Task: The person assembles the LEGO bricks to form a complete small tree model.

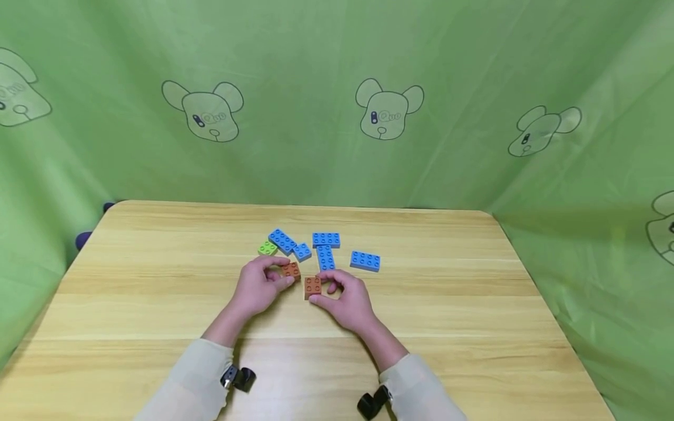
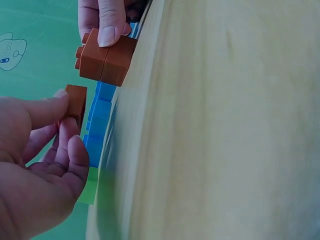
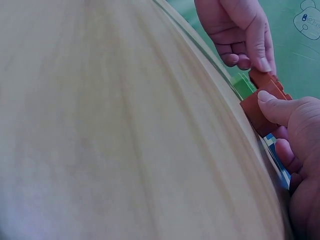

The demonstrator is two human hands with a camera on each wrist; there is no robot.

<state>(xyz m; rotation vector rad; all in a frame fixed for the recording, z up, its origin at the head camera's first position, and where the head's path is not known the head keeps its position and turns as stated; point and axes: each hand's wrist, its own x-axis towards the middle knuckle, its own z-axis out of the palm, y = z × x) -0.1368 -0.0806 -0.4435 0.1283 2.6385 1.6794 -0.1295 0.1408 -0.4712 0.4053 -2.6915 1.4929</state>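
Observation:
In the head view, my left hand [image 1: 258,285] pinches a reddish-brown 2x2 toy brick [image 1: 291,270] between thumb and fingers. My right hand [image 1: 350,301] grips two stacked reddish-brown bricks [image 1: 313,286] from the right side. The left wrist view shows the seam between the two bricks of that stack [image 2: 104,62], studs facing away from the table. There the left hand's single brick [image 2: 76,102] is held up off the tabletop, apart from the stack. Seen from the right wrist, the right thumb lies on the stack [image 3: 256,117], and the left hand's brick [image 3: 260,78] shows just behind it.
Beyond the hands lie several blue bricks: a long one [image 1: 282,240] beside a small one [image 1: 302,252], another long one [image 1: 326,239], one lengthwise [image 1: 325,258], and one at right [image 1: 365,261]. A green brick [image 1: 267,248] sits at left. A green curtain [image 1: 305,158] hangs behind the wooden table [image 1: 447,327].

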